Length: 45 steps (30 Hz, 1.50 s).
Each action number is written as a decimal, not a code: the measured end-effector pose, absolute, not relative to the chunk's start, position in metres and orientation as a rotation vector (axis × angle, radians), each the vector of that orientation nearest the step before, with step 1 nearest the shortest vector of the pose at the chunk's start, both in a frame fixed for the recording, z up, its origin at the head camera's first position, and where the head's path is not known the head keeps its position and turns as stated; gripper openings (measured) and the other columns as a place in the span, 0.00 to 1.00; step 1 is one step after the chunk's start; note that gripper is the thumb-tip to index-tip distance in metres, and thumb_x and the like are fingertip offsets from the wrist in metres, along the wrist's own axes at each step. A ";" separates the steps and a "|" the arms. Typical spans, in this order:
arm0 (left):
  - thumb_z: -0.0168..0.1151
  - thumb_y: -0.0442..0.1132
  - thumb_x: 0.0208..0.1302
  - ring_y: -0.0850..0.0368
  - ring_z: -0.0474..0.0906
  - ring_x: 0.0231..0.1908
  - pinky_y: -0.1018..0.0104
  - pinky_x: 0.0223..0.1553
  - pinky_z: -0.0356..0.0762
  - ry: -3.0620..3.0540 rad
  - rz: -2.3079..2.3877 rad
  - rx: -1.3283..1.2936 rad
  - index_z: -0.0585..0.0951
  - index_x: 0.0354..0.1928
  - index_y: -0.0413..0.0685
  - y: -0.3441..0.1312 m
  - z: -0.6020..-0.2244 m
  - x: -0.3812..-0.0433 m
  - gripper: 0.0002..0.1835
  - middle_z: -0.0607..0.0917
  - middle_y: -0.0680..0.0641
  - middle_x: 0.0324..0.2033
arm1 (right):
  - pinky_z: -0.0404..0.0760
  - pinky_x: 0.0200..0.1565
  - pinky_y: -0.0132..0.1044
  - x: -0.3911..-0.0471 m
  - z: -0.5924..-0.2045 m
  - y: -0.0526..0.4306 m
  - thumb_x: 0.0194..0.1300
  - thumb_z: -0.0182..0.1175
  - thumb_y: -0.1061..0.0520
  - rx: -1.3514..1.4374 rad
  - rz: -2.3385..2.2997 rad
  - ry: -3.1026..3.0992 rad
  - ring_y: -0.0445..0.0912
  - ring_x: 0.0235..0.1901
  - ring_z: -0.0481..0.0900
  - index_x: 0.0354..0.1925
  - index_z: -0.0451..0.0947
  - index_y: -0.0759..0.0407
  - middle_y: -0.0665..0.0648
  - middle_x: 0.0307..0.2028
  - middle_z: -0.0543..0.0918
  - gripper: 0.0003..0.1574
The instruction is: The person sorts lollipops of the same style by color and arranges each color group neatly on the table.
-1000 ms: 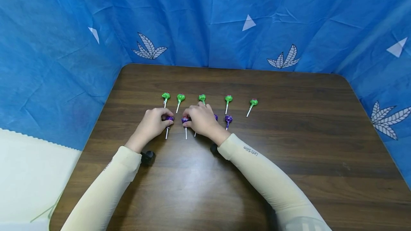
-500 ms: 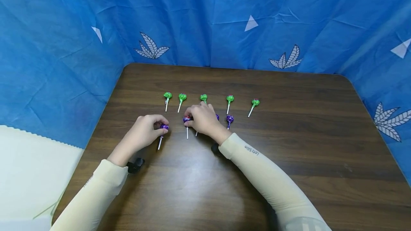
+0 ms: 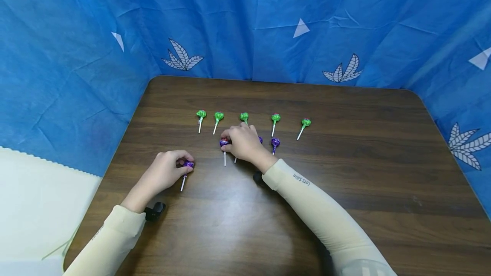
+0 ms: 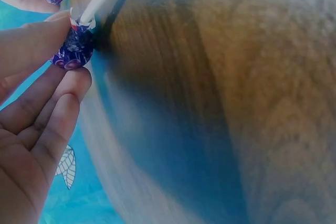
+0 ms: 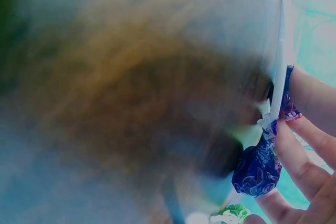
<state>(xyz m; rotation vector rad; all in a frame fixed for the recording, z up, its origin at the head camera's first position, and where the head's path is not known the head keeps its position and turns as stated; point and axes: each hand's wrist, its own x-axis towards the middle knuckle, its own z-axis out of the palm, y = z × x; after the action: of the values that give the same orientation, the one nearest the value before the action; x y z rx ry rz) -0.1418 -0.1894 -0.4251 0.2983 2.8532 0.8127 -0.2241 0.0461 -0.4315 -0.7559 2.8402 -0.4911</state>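
Observation:
My left hand (image 3: 164,170) pinches a purple-wrapped lollipop (image 3: 188,164) by its head, thumb against fingers, left of the rows; its white stick points toward the front. In the left wrist view that lollipop (image 4: 73,45) shows close up. At mid-table my right hand (image 3: 244,142) pinches the head of another purple lollipop (image 3: 224,142), stick toward me. A further purple lollipop (image 5: 257,169) lies against the fingers in the right wrist view. Part of the purple row is hidden beneath this hand. One purple lollipop (image 3: 275,142) lies just right of it.
Behind the hands several green lollipops (image 3: 275,118) lie in a spaced row, sticks toward the front. The brown wooden table (image 3: 364,161) has a blue curtain (image 3: 230,20) along its back and sides. A white cloth (image 3: 38,208) hangs at the left.
My left hand has drawn its purple lollipop out of the row, toward the front left. My right hand stays in place, still pinching its lollipop.

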 end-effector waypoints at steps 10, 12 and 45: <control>0.71 0.34 0.60 0.53 0.82 0.38 0.51 0.43 0.81 2.869 0.861 0.259 0.84 0.42 0.46 -0.190 -0.428 -0.139 0.08 0.87 0.48 0.35 | 0.68 0.48 0.46 -0.224 -0.428 0.047 0.65 0.65 0.43 -0.775 -0.474 2.824 0.50 0.47 0.73 0.53 0.83 0.43 0.46 0.50 0.85 0.18; 0.70 0.33 0.60 0.52 0.83 0.39 0.50 0.45 0.82 2.864 0.881 0.247 0.83 0.43 0.45 -0.190 -0.429 -0.138 0.10 0.88 0.47 0.36 | 0.67 0.47 0.46 -0.224 -0.427 0.047 0.66 0.65 0.44 -0.782 -0.468 2.822 0.50 0.47 0.73 0.52 0.83 0.44 0.46 0.48 0.85 0.17; 0.72 0.34 0.59 0.53 0.82 0.36 0.52 0.41 0.81 2.920 0.857 0.295 0.83 0.40 0.44 -0.189 -0.432 -0.136 0.09 0.87 0.48 0.32 | 0.69 0.50 0.44 -0.173 -0.416 0.025 0.62 0.67 0.38 -1.014 -0.357 2.808 0.45 0.44 0.73 0.43 0.84 0.41 0.41 0.41 0.85 0.14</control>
<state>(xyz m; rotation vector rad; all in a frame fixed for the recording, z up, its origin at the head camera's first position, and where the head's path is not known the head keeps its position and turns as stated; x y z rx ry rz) -0.1358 -0.1892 -0.4324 0.2954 2.9202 0.8574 -0.1735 0.0248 -0.4165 -1.0136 2.8075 -0.3573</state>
